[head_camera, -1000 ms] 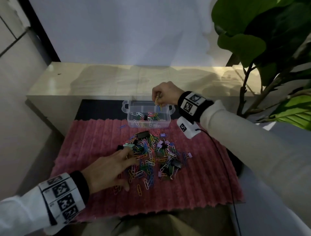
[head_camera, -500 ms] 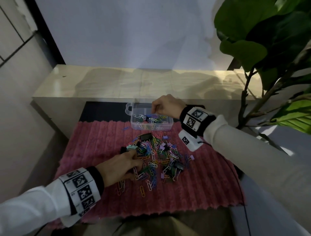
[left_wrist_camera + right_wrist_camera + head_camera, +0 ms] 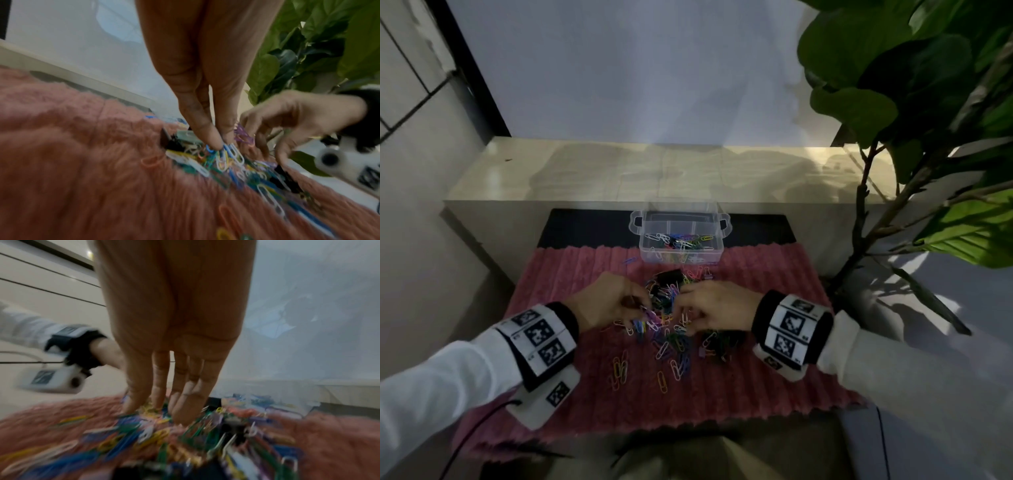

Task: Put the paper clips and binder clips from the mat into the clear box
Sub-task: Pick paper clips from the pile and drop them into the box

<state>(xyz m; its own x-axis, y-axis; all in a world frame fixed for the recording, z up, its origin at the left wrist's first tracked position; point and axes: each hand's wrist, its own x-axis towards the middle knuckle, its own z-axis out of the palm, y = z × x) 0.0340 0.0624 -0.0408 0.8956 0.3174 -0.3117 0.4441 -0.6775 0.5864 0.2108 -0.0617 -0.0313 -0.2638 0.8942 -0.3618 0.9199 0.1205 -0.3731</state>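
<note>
**Both hands down in the clip pile, box waiting behind it**

From the head camera, the left hand (image 3: pixel 610 301) and right hand (image 3: pixel 717 308) meet over the heap of paper clips (image 3: pixel 667 329) on the pink mat (image 3: pixel 774 373), fingers curled downward into it, apparently so that each can gather a share at once. The clear box (image 3: pixel 681 240) sits at the mat's far edge, just beyond the pile, lid off and already holding some clips (a short carry for either hand). A black binder clip (image 3: pixel 669 275) lies at the pile's far side, between hands and box.

The left wrist view shows thumb and fingertips (image 3: pixel 213 142) pressed together on a few blue and white clips, a pinch that looks set for lifting.

In the right wrist view the fingers (image 3: pixel 185 410) reach nearly straight down, tips touching the clips; the blur hides whether anything is actually gripped, so I cannot tell.
</note>
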